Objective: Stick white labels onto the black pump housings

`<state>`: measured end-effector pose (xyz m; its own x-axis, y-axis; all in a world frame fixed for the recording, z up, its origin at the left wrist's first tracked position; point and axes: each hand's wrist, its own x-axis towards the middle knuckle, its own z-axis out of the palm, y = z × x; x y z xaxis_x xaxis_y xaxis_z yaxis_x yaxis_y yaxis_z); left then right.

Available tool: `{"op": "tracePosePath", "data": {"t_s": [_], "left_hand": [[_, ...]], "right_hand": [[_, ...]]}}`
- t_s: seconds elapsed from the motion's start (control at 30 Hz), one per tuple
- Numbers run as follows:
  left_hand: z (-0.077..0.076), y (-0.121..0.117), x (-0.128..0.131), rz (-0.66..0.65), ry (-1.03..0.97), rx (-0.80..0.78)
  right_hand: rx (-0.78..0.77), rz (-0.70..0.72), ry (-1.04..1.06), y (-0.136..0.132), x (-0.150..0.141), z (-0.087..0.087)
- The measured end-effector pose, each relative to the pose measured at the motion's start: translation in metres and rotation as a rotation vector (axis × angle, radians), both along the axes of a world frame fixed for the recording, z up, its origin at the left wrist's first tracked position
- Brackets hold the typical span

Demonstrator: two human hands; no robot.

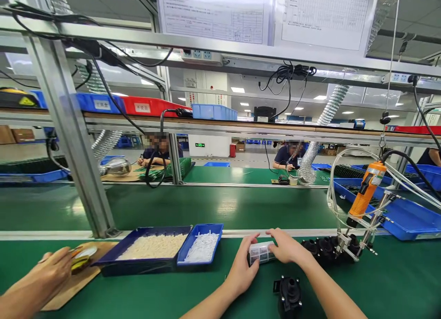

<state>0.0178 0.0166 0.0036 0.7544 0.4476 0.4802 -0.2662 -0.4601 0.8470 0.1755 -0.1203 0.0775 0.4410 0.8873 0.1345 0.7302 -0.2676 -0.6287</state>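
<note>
My left hand (243, 265) is closed round the left end of a small whitish box with a grid of compartments (261, 252), its thumb on the near side. From the right, my right hand (286, 246) reaches over the same box, fingers bent on its top and right end. I cannot make out what the compartments contain. Just below my right wrist, a black plastic housing with a round top (290, 292) stands on the green bench. Several similar black housings (319, 247) sit in a row beyond my right forearm.
A co-worker's hand (57, 268) works at the left by a wooden board (82, 282). A dark blue tray (138, 267) of cream pieces and a blue tray (196, 265) of white strips lie between. An orange electric screwdriver (367, 190) hangs on the right near a blue bin (413, 222).
</note>
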Motion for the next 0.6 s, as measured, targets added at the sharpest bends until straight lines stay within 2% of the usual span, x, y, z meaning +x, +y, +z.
{"op": "tracePosePath", "data": {"t_s": [0.1,0.2,0.33,0.5,0.6], "left_hand": [[-0.001,0.003,0.003,-0.061,0.014,-0.097],[-0.003,0.006,0.005,-0.081,0.028,-0.18],[-0.002,0.008,0.007,-0.074,0.049,-0.25],[0.002,0.006,0.006,0.009,0.087,-0.251],[0.006,0.005,0.004,-0.003,0.094,-0.218]], "right_hand": [[0.133,0.049,0.064,-0.007,-0.002,-0.018],[0.275,0.022,0.13,-0.014,-0.004,-0.043],[0.379,-0.014,0.203,-0.015,-0.001,-0.07],[0.417,-0.024,0.245,-0.011,-0.002,-0.077],[0.425,-0.06,0.266,-0.009,-0.004,-0.077]]}}
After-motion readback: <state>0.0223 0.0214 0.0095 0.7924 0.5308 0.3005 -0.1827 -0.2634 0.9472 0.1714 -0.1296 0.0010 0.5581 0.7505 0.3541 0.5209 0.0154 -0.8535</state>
